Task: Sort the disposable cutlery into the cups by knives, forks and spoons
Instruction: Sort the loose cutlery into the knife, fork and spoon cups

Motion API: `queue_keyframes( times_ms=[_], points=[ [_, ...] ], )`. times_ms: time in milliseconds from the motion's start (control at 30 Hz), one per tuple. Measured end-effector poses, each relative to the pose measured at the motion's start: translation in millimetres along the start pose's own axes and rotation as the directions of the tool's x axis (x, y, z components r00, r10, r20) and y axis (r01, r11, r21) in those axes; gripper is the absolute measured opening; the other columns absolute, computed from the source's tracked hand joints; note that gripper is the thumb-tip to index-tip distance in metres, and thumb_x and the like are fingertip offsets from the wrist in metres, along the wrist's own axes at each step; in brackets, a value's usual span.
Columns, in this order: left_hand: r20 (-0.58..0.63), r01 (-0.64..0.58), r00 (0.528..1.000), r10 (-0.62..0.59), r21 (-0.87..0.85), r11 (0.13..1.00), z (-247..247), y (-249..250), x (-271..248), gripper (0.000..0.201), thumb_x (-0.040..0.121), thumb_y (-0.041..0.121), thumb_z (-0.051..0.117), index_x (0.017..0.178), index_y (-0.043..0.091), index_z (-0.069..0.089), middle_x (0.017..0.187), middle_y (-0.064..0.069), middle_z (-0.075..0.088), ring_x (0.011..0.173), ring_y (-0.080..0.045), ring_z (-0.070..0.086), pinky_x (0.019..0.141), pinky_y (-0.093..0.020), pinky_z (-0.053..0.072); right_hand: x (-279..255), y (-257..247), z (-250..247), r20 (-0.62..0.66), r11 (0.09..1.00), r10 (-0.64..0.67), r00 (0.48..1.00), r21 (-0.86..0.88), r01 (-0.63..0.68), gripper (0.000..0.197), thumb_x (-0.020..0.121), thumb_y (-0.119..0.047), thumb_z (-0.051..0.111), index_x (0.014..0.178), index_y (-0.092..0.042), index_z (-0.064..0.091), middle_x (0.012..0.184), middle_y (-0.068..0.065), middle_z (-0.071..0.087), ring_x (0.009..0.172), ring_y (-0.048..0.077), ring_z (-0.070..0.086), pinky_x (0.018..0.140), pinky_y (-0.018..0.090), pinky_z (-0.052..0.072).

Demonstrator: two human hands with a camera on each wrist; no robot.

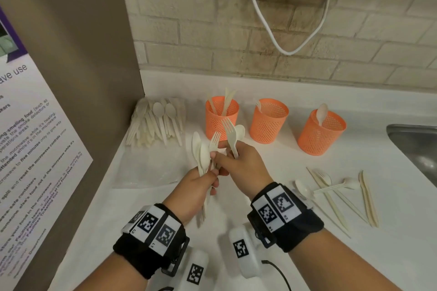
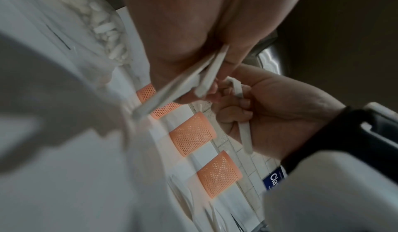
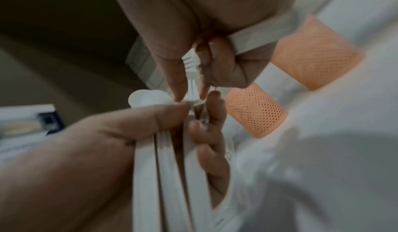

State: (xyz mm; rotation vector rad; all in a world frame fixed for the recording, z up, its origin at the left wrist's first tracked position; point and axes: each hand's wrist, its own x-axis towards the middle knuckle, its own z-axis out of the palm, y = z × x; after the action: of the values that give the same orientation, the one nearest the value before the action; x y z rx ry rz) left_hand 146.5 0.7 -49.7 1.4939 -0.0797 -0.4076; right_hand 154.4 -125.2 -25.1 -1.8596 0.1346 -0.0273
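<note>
Above the counter, before three orange cups, the left hand grips spoons and the right hand pinches a fork: probably light, stiff, slippery pieces, best taken mid-handle.

I saw matt cream plastic cutlery in my hands — smooth. Beyond them, three orange cups of perforated plastic mesh stood on a smooth white counter; behind, rough brick wall — to my right, a brushed-metal sink.
</note>
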Motion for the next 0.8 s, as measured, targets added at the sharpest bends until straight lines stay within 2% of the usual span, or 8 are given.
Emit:
queue_keyframes(
  times_ms=[67,200,333,433,533,633,733,800],
  points=[
    [0.011,-0.005,1.0,0.005,0.01,1.0,0,-2,0,0.019,0.099,0.013,0.041,0.096,0.013,0.06,0.06,0.014,0.058,0.064,-0.009,0.046,0.06,-0.015,0.042,3,-2,-5,0.064,0.997,0.063,0.996,0.049,-0.067,0.016,0.084,-0.015,0.069,0.093,-0.004,0.06,0.064,0.003,0.057,0.047,0.006,0.055,0.048,0.014,0.044],
    [-0.022,0.008,1.0,-0.008,0.009,1.0,-2,-9,2,0.022,0.098,0.027,0.044,0.093,0.014,0.061,0.079,-0.001,0.054,0.073,-0.013,0.05,0.078,-0.029,0.046,4,-4,-10,0.19,0.963,0.155,0.969,0.19,-0.192,0.012,0.09,-0.015,0.062,0.086,-0.011,0.051,0.071,0.005,0.051,0.053,0.007,0.045,0.045,0.018,0.032],
    [-0.061,0.004,0.998,-0.002,0.039,0.999,-7,-14,6,0.028,0.097,0.034,0.045,0.117,0.023,0.061,0.082,0.002,0.052,0.074,-0.012,0.051,0.081,-0.033,0.047,5,-5,-12,0.095,0.931,0.141,0.986,0.327,-0.164,0.018,0.1,-0.022,0.045,0.112,-0.012,0.052,0.09,0.002,0.068,0.071,0.011,0.056,0.045,0.017,0.031],
    [-0.057,0.006,0.998,-0.001,0.072,0.997,-8,-14,8,0.028,0.098,0.033,0.043,0.116,0.02,0.061,0.073,0.003,0.043,0.066,-0.011,0.044,0.073,-0.03,0.042,6,-1,-12,-0.011,0.943,0.08,0.997,0.326,-0.072,0.024,0.1,-0.025,0.043,0.117,-0.009,0.05,0.078,-0.005,0.068,0.066,0.007,0.055,0.047,0.018,0.032],
    [-0.024,0.009,1.0,-0.007,0.075,0.997,0,-13,8,0.028,0.097,0.034,0.046,0.113,0.018,0.062,0.07,0.003,0.042,0.067,-0.013,0.043,0.072,-0.031,0.04,4,3,-6,-0.047,0.952,0.013,0.999,0.307,0.002,0.014,0.096,-0.024,0.054,0.097,-0.01,0.055,0.069,-0.003,0.057,0.063,0.009,0.052,0.053,0.019,0.038],
    [-0.021,-0.009,1.0,0.01,0.034,0.999,12,-13,4,0.023,0.097,0.034,0.047,0.113,0.025,0.061,0.08,0.005,0.053,0.077,-0.012,0.053,0.083,-0.032,0.05,4,6,-3,-0.073,0.917,-0.037,0.997,0.394,0.062,0.03,0.097,-0.027,0.052,0.07,-0.013,0.047,0.06,0.0,0.045,0.064,0.02,0.045,0.064,0.029,0.039],
    [-0.089,-0.037,0.995,0.04,0.038,0.999,16,-13,6,0.022,0.1,0.026,0.042,0.109,0.031,0.061,0.089,0.006,0.057,0.082,-0.011,0.053,0.09,-0.029,0.05,9,5,-11,-0.152,0.88,-0.042,0.987,0.463,0.109,0.041,0.098,-0.028,0.05,0.059,-0.018,0.041,0.052,-0.003,0.038,0.055,0.016,0.041,0.061,0.029,0.036],
    [-0.146,-0.02,0.989,0.025,0.036,0.999,14,-12,8,0.021,0.1,0.026,0.041,0.101,0.029,0.062,0.08,0.003,0.051,0.077,-0.012,0.05,0.086,-0.03,0.049,14,3,-21,-0.191,0.859,-0.028,0.981,0.497,0.121,0.044,0.098,-0.027,0.049,0.056,-0.021,0.039,0.048,-0.005,0.033,0.048,0.013,0.037,0.056,0.027,0.033]
  ],
)
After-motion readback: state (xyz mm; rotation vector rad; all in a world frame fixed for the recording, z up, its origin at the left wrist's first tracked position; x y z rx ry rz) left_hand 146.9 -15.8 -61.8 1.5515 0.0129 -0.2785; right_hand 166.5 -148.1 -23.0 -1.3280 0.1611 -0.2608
